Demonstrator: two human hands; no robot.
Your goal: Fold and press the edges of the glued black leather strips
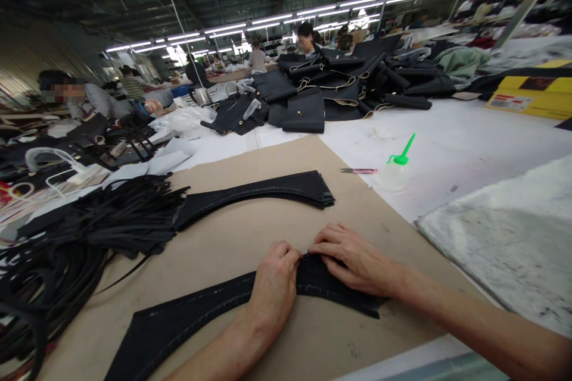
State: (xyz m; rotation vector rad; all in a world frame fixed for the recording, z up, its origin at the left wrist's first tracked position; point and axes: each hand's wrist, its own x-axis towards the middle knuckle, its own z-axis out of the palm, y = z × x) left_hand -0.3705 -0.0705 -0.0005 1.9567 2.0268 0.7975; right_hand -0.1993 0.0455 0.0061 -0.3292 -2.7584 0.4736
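A long, curved black panel (201,303), cloth or leather, lies across brown board (214,250) in front of me. My left hand (277,277) is closed over its middle, thumb and fingertips pinching the upper edge. Just to the right, my right hand (351,256) grips the same edge, its other fingers curled down on the panel's face. The two sets of fingertips are a small gap apart. Beyond my hands rests a stack of similar curved black pieces (254,193), touched by neither hand.
Bundled black straps (89,226) spread along the left. Pink-handled snips (364,171) and a clear bottle with a green nozzle (401,158) are at the right. Black bags (308,110) pile up behind, near a yellow box (531,95). Several people work farther back.
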